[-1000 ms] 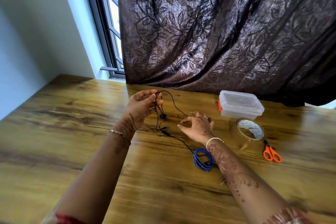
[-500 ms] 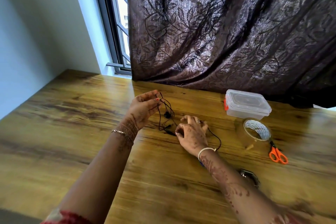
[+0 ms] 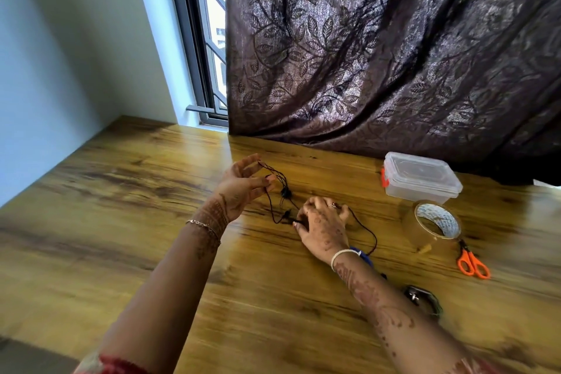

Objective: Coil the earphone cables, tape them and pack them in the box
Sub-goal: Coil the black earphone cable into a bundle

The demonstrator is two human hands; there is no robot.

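Left hand [image 3: 243,187] pinches the black earphone cable [image 3: 285,192] in loops, right hand [image 3: 323,223] grips its slack (fingers curled); feed each turn evenly, lightly taut.

A home room: a leaf-patterned curtain [image 3: 394,55] is hanging beside a grilled window [image 3: 209,39], behind a wood-grain bench [image 3: 121,191].

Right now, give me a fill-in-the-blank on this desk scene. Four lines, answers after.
1. The earphone cable held up by the left hand is ____ in colour.
2. The scissors have ____ handles.
3. The clear box has its lid ____.
4. The tape roll lies between the box and the ____.
Missing words: black; orange; on; scissors.
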